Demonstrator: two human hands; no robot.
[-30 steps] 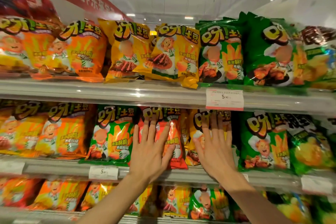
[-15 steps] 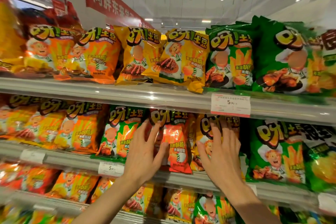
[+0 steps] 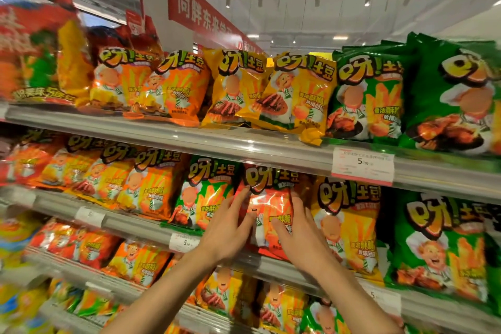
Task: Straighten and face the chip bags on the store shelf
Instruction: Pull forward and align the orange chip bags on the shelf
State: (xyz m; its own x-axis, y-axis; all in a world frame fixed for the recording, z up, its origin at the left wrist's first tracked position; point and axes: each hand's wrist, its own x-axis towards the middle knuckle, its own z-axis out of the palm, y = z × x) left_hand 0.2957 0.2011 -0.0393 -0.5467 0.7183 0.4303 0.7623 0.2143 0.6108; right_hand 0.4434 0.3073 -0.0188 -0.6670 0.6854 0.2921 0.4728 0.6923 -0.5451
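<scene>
A red-orange chip bag stands upright on the middle shelf, between a green bag and a yellow bag. My left hand lies against its left edge, fingers spread and pointing up. My right hand presses flat on its right side, fingers partly over the yellow bag's edge. Neither hand is closed around the bag. A larger green bag stands at the right.
The top shelf holds orange, yellow and green bags, a yellow one tilted over the rail. A price tag hangs on that rail. More bags fill the lower shelves. A red banner hangs overhead.
My right hand has slid left from the yellow bag onto the red-orange bag. My left hand has shifted to that bag's left edge. The view has moved closer and turned to the left.
</scene>
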